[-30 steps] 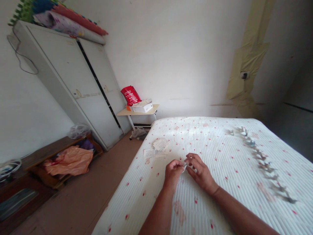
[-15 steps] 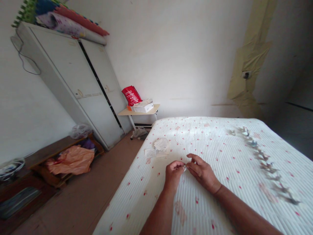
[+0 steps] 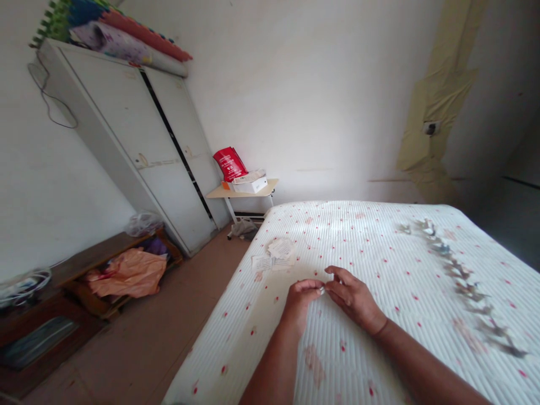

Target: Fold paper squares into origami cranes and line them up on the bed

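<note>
Between my fingertips is a small folded paper (image 3: 322,290), pale and mostly covered by the fingers. My left hand (image 3: 300,301) pinches it from the left with thumb and forefinger. From the right, my right hand (image 3: 354,298) closes thumb and fingers on the same paper, its forefinger raised and bent. Both hands are just above the bed (image 3: 337,360), whose ribbed white cover has red dots. Beyond my left hand lie several printed paper pieces (image 3: 280,248), partly overlapping. To the right runs a blurred row of small folded figures (image 3: 468,289) that look like paper cranes.
Left of the bed is the brown floor (image 3: 152,337). A low wooden cabinet (image 3: 101,247) carries an orange plastic bag (image 3: 130,273). Behind stand a grey wardrobe (image 3: 126,135) and a small table (image 3: 219,192) with a red bag (image 3: 230,164) and a white box (image 3: 251,185).
The view has shifted slightly, so everything sits a little further right. My left fingers have closed flatter over the small paper; both hands stay together.
</note>
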Tool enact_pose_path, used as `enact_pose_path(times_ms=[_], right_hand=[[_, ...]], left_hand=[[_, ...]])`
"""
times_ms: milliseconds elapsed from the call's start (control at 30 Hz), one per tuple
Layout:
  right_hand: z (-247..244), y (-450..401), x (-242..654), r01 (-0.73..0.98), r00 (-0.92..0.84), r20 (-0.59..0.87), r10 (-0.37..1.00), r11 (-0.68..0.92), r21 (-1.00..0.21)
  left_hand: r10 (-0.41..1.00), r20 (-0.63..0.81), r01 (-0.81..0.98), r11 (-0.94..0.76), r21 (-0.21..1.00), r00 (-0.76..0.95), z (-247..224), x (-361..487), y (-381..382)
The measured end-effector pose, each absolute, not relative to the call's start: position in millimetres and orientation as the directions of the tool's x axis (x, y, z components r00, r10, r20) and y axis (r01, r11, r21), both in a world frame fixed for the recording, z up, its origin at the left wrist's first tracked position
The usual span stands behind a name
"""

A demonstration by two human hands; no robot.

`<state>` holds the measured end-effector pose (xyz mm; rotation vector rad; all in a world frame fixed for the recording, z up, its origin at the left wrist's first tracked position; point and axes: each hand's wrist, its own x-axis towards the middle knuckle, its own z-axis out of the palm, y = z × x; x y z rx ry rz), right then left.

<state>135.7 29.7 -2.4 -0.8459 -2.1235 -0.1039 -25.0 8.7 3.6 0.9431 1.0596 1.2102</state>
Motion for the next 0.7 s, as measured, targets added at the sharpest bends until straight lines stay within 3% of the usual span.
enact_pose_path(times_ms=[300,700], right_hand=[[-1.0,30.1,134.8,0.531,-0.405,0.695,0.594,0.772,-0.35],[0.4,29.6,133.1,0.553,-0.419,0.729,0.542,0.789,-0.268]], left_hand=[[0.992,-0.105,-0.19,0.116,0.975,0.071,0.7,-25.1,9.8],[0.991,-0.127,-0.208,0.131,0.969,0.034,0.5,-25.4,10.1]])
